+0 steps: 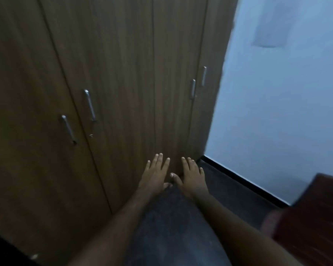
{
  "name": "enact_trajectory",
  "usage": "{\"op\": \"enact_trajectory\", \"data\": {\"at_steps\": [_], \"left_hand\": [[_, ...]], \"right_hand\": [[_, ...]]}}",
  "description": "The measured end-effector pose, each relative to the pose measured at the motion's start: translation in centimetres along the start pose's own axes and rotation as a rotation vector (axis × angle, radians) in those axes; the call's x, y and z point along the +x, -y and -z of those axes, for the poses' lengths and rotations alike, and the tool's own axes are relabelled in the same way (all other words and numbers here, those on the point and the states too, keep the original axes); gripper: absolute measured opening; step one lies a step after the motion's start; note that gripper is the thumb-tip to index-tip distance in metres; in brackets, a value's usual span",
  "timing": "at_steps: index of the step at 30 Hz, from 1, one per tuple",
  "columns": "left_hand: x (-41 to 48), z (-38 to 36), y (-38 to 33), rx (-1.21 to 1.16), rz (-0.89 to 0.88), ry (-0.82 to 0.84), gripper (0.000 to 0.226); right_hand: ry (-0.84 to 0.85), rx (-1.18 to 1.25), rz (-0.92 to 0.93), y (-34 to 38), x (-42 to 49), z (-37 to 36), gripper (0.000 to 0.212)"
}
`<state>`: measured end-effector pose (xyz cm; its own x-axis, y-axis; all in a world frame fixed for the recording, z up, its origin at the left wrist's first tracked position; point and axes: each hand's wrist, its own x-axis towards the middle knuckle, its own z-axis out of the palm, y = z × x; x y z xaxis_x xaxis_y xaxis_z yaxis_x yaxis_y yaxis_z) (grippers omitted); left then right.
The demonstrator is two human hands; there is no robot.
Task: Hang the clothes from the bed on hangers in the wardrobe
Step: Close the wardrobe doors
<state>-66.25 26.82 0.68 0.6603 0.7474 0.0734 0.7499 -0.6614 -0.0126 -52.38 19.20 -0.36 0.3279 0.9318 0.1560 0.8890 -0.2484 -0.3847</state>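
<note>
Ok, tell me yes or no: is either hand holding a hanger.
No: the left hand and the right hand both have straight, spread fingers and hold nothing, before the wardrobe.

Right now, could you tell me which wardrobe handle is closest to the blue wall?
The rightmost handle, highest in view; the other three sit further left.

It is dim and blurry all over, the wardrobe (123, 73) looks dark, the wall (277, 112) is brighter blue, and edges bend.
</note>
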Motion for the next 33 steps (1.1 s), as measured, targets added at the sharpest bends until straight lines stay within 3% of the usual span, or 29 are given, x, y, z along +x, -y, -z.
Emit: {"op": "enact_trajectory", "data": {"at_steps": [10, 15, 22, 28, 33], "left_hand": [[-6.7, -4.1, -18.6, -0.025, -0.364, 0.118, 0.096], [-9.7, -4.8, -26.5, 0.017, -0.502, 0.157, 0.096], [-19.4, -8.6, -38.4, 0.067, -0.652, 0.339, 0.100], [-24.0, -12.9, -43.5, 0.109, -0.709, 0.420, 0.103], [-24.8, -20.6, -44.6, 0.151, -0.733, 0.517, 0.105]], "right_hand": [[-0.010, -0.111, -0.372, -14.5, -18.1, 3.1, 0.093], [-0.051, -0.077, -0.533, -20.2, -27.6, 5.1, 0.081], [0.060, -0.037, -0.839, -28.9, -44.8, 6.3, 0.090], [0.162, -0.015, -0.919, -32.4, -51.7, 4.9, 0.102], [0.288, -0.003, -0.914, -35.4, -54.6, -0.7, 0.108]]}}
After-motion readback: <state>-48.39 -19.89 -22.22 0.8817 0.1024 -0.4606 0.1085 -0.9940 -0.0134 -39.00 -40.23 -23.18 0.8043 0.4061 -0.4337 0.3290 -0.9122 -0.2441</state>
